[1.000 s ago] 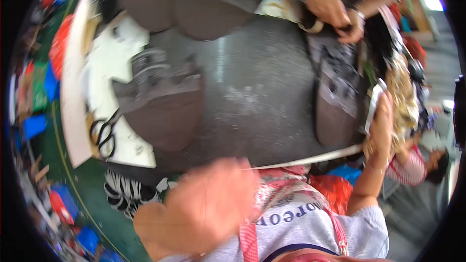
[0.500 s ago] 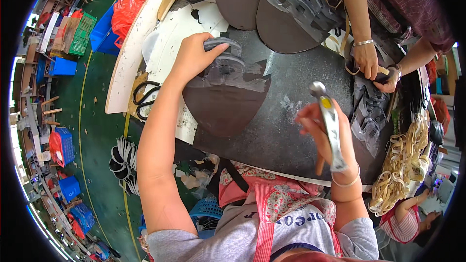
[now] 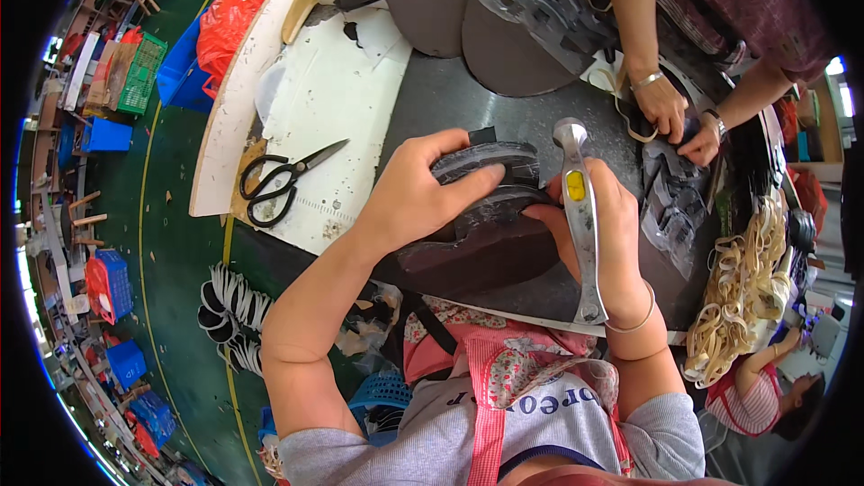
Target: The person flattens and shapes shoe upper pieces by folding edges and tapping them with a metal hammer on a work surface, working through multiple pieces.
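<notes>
The scissors (image 3: 288,180) lay on the white sheet (image 3: 337,99) at the left of the desk (image 3: 427,94), blades pointing away from the person. A wide backward sweep of the left forearm might have knocked their handles.

The left hand (image 3: 427,180) pinched the dark piece (image 3: 486,247), thumb on the near face and fingers behind its upper strips. If that hold was too light, the strips could have slid out of line; if too hard, they could have creased. The piece was tilted between both hands, near the desk's front edge; whether it rested there I could not tell. Letting go early could have dropped it over that edge.

Beyond it, the other pieces (image 3: 522,54) lay overlapped, and a push forward might have disturbed them.

The hammer (image 3: 580,216) stood head up in the right hand (image 3: 616,225), whose fingertips also seemed to pinch the piece's right edge. Sharing one hand was the chief risk: the hammer could have slipped, or its head swung down onto the left thumb. How firmly the fingers gripped its shaft was hidden.

Farther right, a co-worker (image 3: 747,9) leaned in close, so a wide swing could have struck their arms.
</notes>
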